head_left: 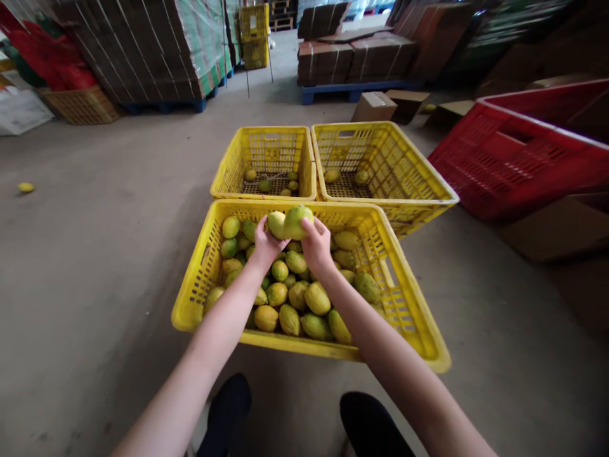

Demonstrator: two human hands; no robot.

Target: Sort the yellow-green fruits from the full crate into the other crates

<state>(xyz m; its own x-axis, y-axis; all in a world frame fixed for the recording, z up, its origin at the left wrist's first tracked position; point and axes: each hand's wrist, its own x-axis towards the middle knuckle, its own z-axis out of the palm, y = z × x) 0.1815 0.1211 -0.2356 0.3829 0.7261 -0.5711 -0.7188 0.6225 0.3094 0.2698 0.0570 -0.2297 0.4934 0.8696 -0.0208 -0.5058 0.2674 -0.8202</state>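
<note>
The left hand (267, 244) was half closed, with its fingers curled around a pale green fruit (276, 224). The right hand (318, 245) was also partly closed and held a bigger green fruit (297, 221). These two fruits were side by side above the front crate (295, 346); whether they touched each other, I cannot tell. Inside the front crate lay many yellow and green fruits (317, 298), some hidden under the forearms. Just behind the front crate stood a left rear crate (261, 197) and a right rear crate (419, 174), each with a few fruits on its bottom. To the right of the front crate was a red crate (469, 166), and well to its left, one yellow fruit (26, 188) lay on the floor (95, 254).
</note>
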